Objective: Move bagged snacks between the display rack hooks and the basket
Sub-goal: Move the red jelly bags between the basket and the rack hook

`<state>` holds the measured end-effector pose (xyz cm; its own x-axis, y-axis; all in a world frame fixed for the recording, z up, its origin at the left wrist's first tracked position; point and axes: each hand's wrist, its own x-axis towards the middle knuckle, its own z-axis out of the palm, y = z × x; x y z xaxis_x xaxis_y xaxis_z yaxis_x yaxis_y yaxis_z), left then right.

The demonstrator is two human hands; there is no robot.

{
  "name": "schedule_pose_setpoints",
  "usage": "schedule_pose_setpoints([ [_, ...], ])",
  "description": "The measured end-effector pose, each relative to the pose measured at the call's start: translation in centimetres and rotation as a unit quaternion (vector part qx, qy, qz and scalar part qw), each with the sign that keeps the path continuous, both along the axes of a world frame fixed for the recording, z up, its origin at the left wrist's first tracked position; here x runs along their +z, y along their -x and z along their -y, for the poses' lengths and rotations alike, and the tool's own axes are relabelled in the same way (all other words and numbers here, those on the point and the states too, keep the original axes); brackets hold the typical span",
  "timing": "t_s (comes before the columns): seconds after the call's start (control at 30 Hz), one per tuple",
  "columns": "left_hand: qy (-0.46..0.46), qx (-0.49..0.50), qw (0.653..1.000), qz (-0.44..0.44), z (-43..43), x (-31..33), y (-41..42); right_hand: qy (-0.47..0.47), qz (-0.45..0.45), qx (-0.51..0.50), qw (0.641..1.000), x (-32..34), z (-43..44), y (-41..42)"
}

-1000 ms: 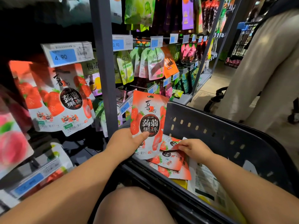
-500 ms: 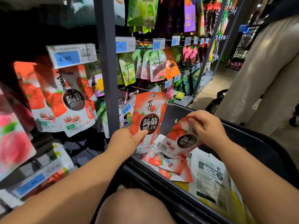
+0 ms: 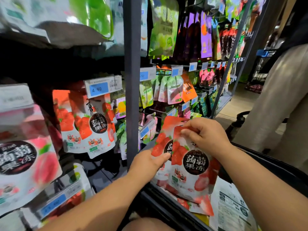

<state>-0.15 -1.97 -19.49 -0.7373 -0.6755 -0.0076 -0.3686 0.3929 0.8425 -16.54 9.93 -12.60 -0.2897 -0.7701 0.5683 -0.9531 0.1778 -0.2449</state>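
My left hand (image 3: 146, 163) grips a red-and-white strawberry jelly bag (image 3: 160, 142) by its lower left side. My right hand (image 3: 206, 136) pinches the top of a second strawberry bag (image 3: 191, 170), held upright in front of the first and overlapping it. Both bags hang above the black basket (image 3: 275, 170), which holds more strawberry bags (image 3: 201, 206) and a white packet (image 3: 231, 209). Matching strawberry bags (image 3: 93, 125) hang on the rack hook under a 4.90 price tag (image 3: 100, 88) at the left.
A grey rack upright (image 3: 132, 80) stands between the strawberry hook and my hands. Peach bags (image 3: 25, 157) hang at far left, green and purple bags (image 3: 180, 34) fill the upper hooks. A person in beige trousers (image 3: 281, 100) stands at the right. My knee (image 3: 146, 225) shows below.
My right hand has lifted a second strawberry bag out of the basket and brought it up against the bag in my left hand. The camera has tilted up toward the rack.
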Motion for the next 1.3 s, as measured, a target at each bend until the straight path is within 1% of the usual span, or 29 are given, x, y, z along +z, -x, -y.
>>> schedule_pose_setpoints([
  [0.17,0.006,0.036,0.996,-0.08,0.2,1.7,-1.4,0.021,-0.005,-0.012,1.0,3.8,3.0,-2.3],
  [0.3,-0.012,0.026,0.985,-0.171,0.7,3.1,-3.8,0.02,-0.018,-0.013,1.0,6.1,5.1,-4.8],
  [0.47,0.049,0.042,0.979,-0.192,1.9,4.3,-7.6,0.015,-0.044,-0.001,0.999,7.8,7.6,-8.4],
  [0.63,0.018,0.1,0.964,-0.245,3.3,4.5,-11.2,0.026,-0.104,0.04,0.993,8.5,10.6,-12.1],
  [0.73,0.009,0.105,0.964,-0.246,3.9,4.9,-13.3,0.03,-0.107,0.065,0.992,8.7,12.3,-13.9],
  [0.8,-0.015,0.102,0.964,-0.245,4.3,5.0,-14.4,0.027,-0.106,0.072,0.991,8.5,13.2,-14.9],
  [0.83,-0.026,0.114,0.962,-0.245,4.6,4.9,-14.9,0.028,-0.105,0.076,0.991,8.3,13.6,-15.3],
  [0.9,-0.019,0.15,0.96,-0.234,5.0,4.4,-15.8,0.039,-0.111,0.087,0.989,7.7,14.4,-16.1],
  [0.93,-0.015,0.166,0.96,-0.225,5.2,4.0,-16.2,0.058,-0.117,0.092,0.987,7.1,14.6,-16.3],
  [1.0,-0.017,0.196,0.958,-0.208,5.1,3.2,-17.0,0.127,-0.111,0.078,0.982,5.2,15.0,-16.4],
  [1.03,-0.016,0.21,0.956,-0.206,5.1,2.8,-17.3,0.16,-0.08,0.062,0.982,4.1,14.8,-16.5],
  [1.1,0.003,0.243,0.949,-0.203,4.8,2.2,-18.0,0.19,0.023,0.023,0.981,1.5,14.2,-16.5],
  [1.17,0.027,0.292,0.934,-0.203,5.0,1.6,-18.3,0.163,0.156,-0.001,0.974,-0.9,13.5,-16.4],
  [1.2,0.031,0.311,0.93,-0.195,5.0,1.5,-18.4,0.131,0.242,0.008,0.961,-1.9,13.2,-16.4],
  [1.23,0.03,0.321,0.928,-0.188,5.0,1.6,-18.4,0.094,0.331,0.036,0.938,-2.7,12.9,-16.6],
  [1.27,0.032,0.326,0.926,-0.189,5.1,1.5,-18.3,0.055,0.41,0.07,0.908,-3.3,12.7,-16.9],
  [1.3,0.031,0.327,0.924,-0.194,5.1,1.4,-18.1,0.02,0.458,0.097,0.883,-4.1,12.6,-17.1],
])
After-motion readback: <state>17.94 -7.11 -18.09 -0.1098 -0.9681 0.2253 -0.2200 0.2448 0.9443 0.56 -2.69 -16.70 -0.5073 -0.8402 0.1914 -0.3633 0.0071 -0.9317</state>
